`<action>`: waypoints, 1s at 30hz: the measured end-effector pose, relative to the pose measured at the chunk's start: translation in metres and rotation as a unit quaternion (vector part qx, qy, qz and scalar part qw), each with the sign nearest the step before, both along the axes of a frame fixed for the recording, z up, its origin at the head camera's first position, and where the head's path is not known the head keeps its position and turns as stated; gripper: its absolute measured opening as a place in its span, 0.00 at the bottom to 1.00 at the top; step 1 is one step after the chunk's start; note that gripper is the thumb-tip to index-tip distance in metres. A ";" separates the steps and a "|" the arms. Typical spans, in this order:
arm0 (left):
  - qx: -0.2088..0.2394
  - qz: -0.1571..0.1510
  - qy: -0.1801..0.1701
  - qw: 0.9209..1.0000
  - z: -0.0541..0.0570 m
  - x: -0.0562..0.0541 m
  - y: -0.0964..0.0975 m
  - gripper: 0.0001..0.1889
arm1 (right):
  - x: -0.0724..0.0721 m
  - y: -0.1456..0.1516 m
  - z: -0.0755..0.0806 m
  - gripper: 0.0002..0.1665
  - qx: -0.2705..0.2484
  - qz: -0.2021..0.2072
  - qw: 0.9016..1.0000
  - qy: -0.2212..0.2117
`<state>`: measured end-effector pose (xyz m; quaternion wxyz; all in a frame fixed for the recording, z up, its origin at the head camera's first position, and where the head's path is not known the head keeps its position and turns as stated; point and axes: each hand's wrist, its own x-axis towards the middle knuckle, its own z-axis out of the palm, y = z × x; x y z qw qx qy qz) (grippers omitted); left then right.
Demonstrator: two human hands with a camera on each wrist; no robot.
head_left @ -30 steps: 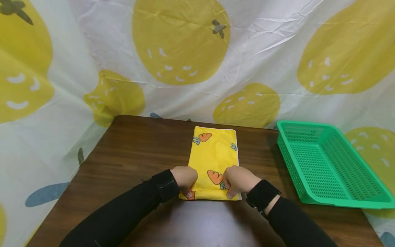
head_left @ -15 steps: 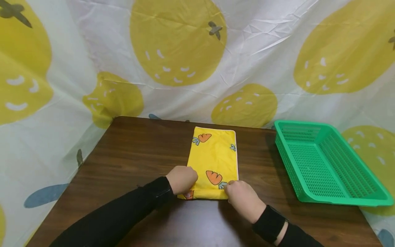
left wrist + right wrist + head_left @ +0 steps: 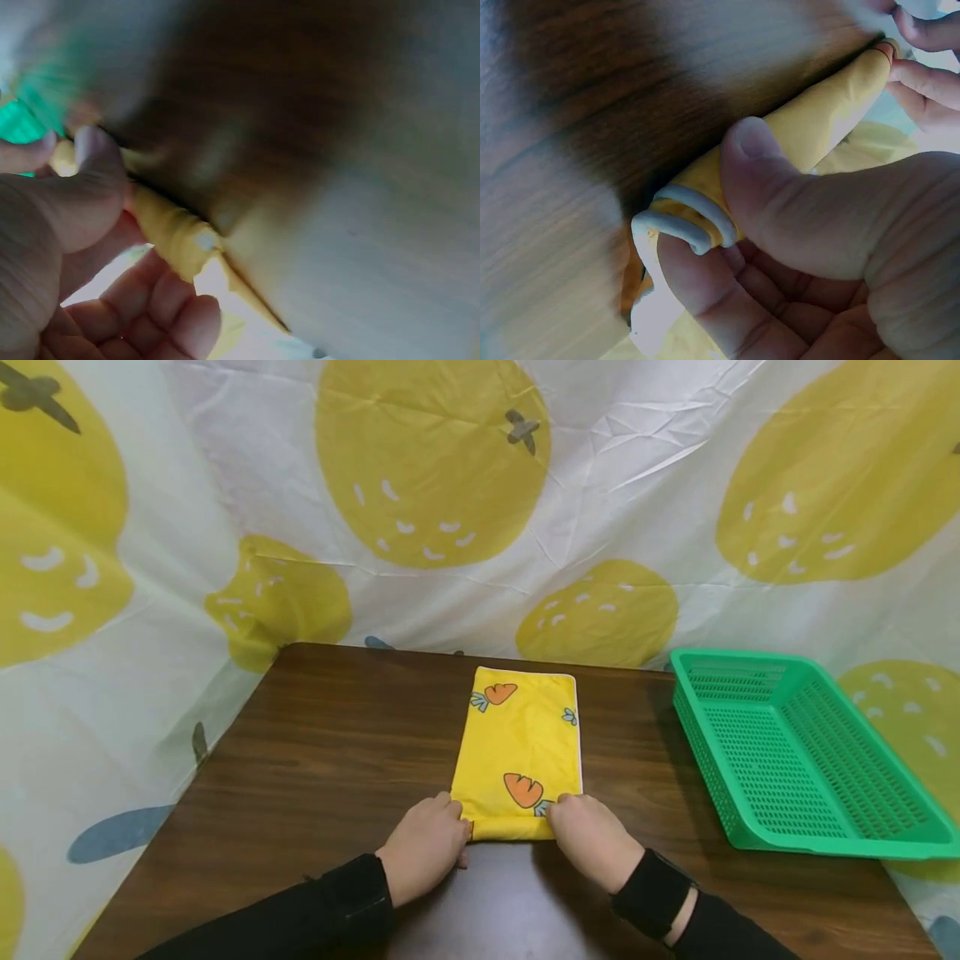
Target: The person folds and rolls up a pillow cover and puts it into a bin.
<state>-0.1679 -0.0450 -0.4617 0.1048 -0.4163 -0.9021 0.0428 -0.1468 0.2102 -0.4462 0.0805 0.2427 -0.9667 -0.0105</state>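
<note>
While my left hand (image 3: 423, 849) and right hand (image 3: 592, 839) each pinch a near corner of the folded yellow carrot-print cloth (image 3: 519, 750) lying on the brown wooden table (image 3: 315, 752), thumbs on top; I judge a fold is starting; next, lifting both corners evenly.

The yellow cloth (image 3: 517, 752) with orange carrot prints lies folded flat on the table, long side pointing away; its near edge is rolled up slightly.
</note>
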 end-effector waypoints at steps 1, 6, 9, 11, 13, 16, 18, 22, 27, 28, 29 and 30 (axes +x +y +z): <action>0.014 0.002 -0.014 1.000 0.000 -0.003 -0.001 0.17 | -0.001 0.001 0.000 0.09 0.002 0.001 1.000 -0.004; 0.055 0.000 -0.036 0.998 0.000 -0.013 -0.002 0.16 | -0.011 0.004 0.006 0.09 -0.013 -0.003 0.998 -0.065; 0.059 -0.004 -0.017 0.998 -0.006 -0.013 -0.002 0.11 | -0.017 0.003 0.011 0.09 -0.018 -0.009 0.994 -0.108; 0.049 -0.006 0.003 0.999 -0.009 -0.013 -0.001 0.07 | -0.020 0.003 0.012 0.09 -0.018 -0.012 0.993 -0.118; 0.029 -0.008 0.013 0.999 -0.009 -0.014 0.000 0.06 | -0.020 0.002 0.012 0.10 -0.014 -0.013 0.993 -0.115; -0.015 -0.019 0.022 0.999 -0.003 -0.019 0.004 0.06 | -0.019 0.001 0.009 0.12 -0.009 -0.013 0.995 -0.096; -0.059 -0.035 0.036 0.997 0.003 -0.024 0.010 0.08 | -0.017 -0.001 0.006 0.13 0.004 -0.006 0.997 -0.072; -0.164 -0.081 0.089 0.979 0.016 -0.036 0.024 0.10 | -0.014 -0.005 0.002 0.13 0.033 0.006 0.999 -0.028; -0.213 -0.109 0.061 0.969 0.023 -0.055 0.038 0.08 | -0.013 -0.007 0.003 0.12 0.039 -0.003 0.999 -0.023; -0.207 -0.107 0.029 0.972 0.024 -0.060 0.040 0.07 | -0.013 -0.007 0.004 0.12 0.037 -0.008 0.999 -0.026; -0.194 -0.100 -0.013 0.976 0.025 -0.065 0.041 0.07 | -0.013 -0.006 0.004 0.12 0.033 -0.012 0.999 -0.030; -0.178 -0.091 -0.058 0.978 0.026 -0.070 0.042 0.07 | -0.013 -0.006 0.005 0.11 0.031 -0.016 0.999 -0.033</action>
